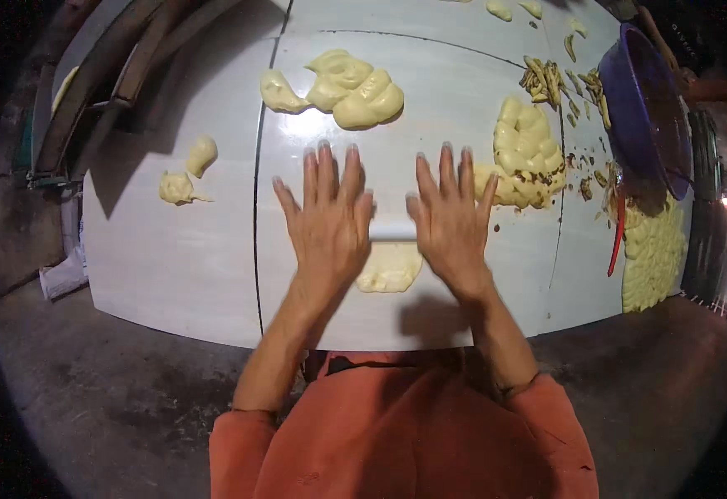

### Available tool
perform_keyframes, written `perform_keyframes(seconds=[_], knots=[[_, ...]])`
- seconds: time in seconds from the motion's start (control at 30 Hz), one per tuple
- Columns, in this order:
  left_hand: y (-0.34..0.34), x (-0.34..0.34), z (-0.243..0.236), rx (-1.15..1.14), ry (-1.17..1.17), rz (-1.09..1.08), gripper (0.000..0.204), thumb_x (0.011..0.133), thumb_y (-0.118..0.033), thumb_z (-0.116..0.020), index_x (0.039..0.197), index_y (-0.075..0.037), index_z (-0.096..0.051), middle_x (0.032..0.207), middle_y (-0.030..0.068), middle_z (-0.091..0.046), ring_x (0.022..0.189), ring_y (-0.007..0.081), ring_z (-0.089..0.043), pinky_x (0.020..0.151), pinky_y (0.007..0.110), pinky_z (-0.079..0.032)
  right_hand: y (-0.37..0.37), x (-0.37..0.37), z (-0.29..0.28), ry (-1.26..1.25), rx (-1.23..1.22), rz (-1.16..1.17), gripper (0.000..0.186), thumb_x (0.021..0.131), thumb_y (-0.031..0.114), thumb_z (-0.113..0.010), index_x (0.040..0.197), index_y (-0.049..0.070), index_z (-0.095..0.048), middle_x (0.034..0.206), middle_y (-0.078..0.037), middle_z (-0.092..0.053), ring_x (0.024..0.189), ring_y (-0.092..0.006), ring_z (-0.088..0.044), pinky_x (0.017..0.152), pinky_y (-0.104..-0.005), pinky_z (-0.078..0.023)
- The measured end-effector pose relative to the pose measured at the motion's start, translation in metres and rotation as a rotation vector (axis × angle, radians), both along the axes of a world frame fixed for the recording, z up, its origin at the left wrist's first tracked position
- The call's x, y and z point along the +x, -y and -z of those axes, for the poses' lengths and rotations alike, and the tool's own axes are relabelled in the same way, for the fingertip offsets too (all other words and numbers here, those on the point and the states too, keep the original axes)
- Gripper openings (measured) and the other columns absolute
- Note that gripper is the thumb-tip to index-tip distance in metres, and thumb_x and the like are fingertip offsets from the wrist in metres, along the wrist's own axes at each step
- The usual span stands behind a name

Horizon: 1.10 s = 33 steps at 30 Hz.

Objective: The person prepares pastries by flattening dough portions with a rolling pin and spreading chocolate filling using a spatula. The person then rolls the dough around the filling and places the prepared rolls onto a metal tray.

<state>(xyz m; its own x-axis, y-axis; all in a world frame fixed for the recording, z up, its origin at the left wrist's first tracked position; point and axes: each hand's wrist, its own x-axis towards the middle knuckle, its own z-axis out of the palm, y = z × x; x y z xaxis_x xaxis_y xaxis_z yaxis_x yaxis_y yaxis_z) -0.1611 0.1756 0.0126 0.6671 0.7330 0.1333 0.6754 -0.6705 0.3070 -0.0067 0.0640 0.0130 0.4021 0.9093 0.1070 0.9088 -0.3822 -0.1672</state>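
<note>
White cylindrical rolling pin is being covered by palm-down left hand and right hand, each grip being splayed flat, fingers forward; pale-yellow flattened dough is being supported bodyward by white tabletop.

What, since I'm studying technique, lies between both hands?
The head view shows a white rolling pin and, lower in view, flat dough between left hand and right hand.

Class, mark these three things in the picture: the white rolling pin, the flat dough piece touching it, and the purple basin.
White rolling pin (393, 233): head view, exposed middle stretch.
Flat dough piece (389, 269): head view, top surface.
Purple basin (627, 100): head view, side wall.
</note>
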Motion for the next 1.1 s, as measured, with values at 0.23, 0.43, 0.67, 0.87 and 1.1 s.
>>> perform_keyframes(seconds=[0.23, 0.43, 0.67, 0.87, 1.1], knots=[[-0.043, 0.025, -0.001, -0.019, 0.022, 0.009, 0.076, 0.102, -0.039, -0.055, 0.164, -0.007, -0.024, 0.165, 0.0343, -0.017, 0.154, 0.0533, -0.012, 0.115, 0.077, -0.011, -0.015, 0.035, -0.025, -0.325, 0.093, -0.391, 0.066, 0.086, 0.049, -0.074, 0.137, 0.008, -0.062, 0.132, -0.019, -0.059, 0.116, -0.0347, -0.06, 0.098, -0.0476, -0.046], [-0.014, -0.021, -0.023, -0.115, 0.052, 0.203, 0.082, 0.1, -0.042, -0.059, 0.164, -0.008, -0.023, 0.168, 0.0303, -0.014, 0.155, 0.0508, -0.013, 0.118, 0.073, -0.014, 0.035, 0.021, -0.044, -0.423, -0.237, -0.371, 0.059, 0.087, 0.047, -0.073, 0.134, 0.011, -0.063, 0.127, -0.016, -0.06, 0.114, -0.0341, -0.06, 0.096, -0.047, -0.046], [0.045, -0.048, -0.016, -0.084, -0.003, 0.218, 0.066, 0.1, -0.041, -0.06, 0.153, -0.004, -0.046, 0.159, 0.0243, -0.041, 0.15, 0.0415, -0.035, 0.118, 0.068, -0.025, 0.069, -0.013, -0.028, -0.163, -0.097, -0.32, 0.068, 0.097, 0.048, -0.061, 0.152, 0.012, -0.048, 0.159, -0.019, -0.045, 0.147, -0.0368, -0.041, 0.118, -0.0591, -0.029], [0.112, -0.098, -0.006, -0.108, 0.012, 0.211, 0.073, 0.097, -0.047, -0.065, 0.156, -0.009, -0.044, 0.16, 0.0155, -0.045, 0.15, 0.0351, -0.038, 0.119, 0.064, -0.027, 0.136, -0.052, -0.014, -0.156, 0.017, -0.319, 0.059, 0.095, 0.038, -0.069, 0.149, 0.021, -0.053, 0.146, -0.01, -0.054, 0.133, -0.0294, -0.052, 0.116, -0.0532, -0.031], [0.133, -0.113, -0.009, 0.05, -0.061, 0.162, 0.075, 0.096, -0.054, -0.062, 0.157, -0.014, -0.044, 0.164, 0.014, -0.038, 0.156, 0.0328, -0.027, 0.12, 0.072, -0.011, 0.134, -0.045, -0.01, -0.123, 0.13, -0.397, 0.05, 0.092, 0.03, -0.073, 0.141, 0.024, -0.061, 0.123, -0.007, -0.059, 0.115, -0.0213, -0.056, 0.101, -0.0473, -0.036]])
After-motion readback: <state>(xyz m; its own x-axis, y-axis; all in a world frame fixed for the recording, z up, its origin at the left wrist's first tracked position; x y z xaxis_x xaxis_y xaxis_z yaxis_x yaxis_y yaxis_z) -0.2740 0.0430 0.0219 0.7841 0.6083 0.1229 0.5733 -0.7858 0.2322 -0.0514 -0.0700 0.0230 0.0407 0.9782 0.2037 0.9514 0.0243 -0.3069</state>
